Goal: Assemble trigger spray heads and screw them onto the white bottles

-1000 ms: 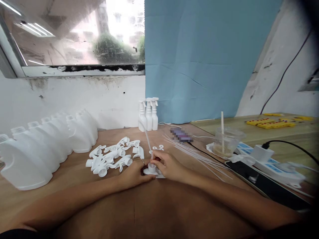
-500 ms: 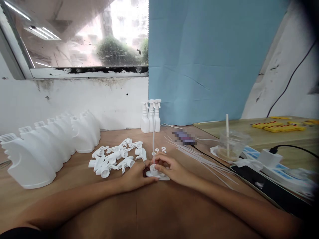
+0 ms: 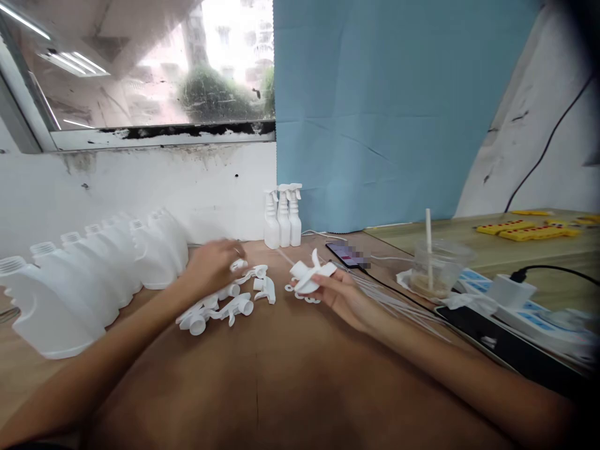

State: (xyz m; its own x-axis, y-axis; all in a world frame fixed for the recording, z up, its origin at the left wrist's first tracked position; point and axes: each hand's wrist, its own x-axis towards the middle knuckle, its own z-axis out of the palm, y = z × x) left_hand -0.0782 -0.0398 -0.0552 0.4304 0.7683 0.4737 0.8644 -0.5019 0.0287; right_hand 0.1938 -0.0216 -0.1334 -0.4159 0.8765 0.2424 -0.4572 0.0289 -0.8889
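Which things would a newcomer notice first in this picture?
Probably the large blue sheet hanging at the back, right of the window. Next, the open white bottles lined up at the left, and the white spray head in the right hand, near the middle.

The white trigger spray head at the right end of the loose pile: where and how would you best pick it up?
Probably pinch that trigger spray head by its long curved body, coming from the right. Its round collar points left, toward the other spray heads, while bare tabletop borders its right side, leaving room to reach in.
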